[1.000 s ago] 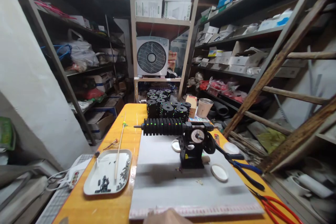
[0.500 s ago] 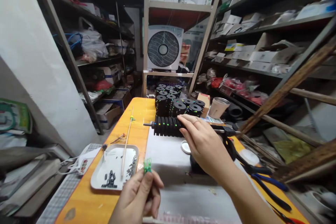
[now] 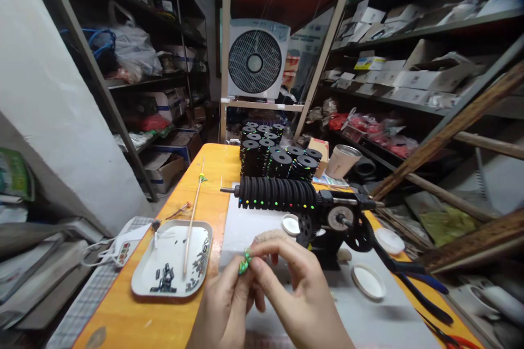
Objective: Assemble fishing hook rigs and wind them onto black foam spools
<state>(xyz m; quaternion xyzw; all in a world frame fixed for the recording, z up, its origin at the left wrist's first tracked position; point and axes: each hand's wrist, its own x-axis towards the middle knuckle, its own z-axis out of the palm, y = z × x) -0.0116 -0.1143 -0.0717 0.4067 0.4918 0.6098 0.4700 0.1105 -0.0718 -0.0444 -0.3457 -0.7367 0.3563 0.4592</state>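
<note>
My left hand (image 3: 227,297) pinches a bunch of small green pieces (image 3: 244,263) between thumb and fingers, low in the middle of the head view. Thumb and index finger of my right hand (image 3: 292,278) close on the same bunch from the right, so the fingers partly cover it. Just beyond both hands, a row of black ridged spools (image 3: 278,191) with coloured dots sits on the metal spindle of a geared winding machine (image 3: 338,215). Neither hand touches the machine.
To the left, a white tray (image 3: 141,275) holds small dark parts and a thin wooden stick (image 3: 192,218). Stacked black spools (image 3: 262,155) stand behind the machine, near a tin can (image 3: 343,162). White lids (image 3: 368,282) and blue-handled pliers (image 3: 421,289) lie to the right.
My right hand has left the black spools and come down toward me to the green pieces. My left hand still holds them, now beside the right. The view has shifted slightly.
</note>
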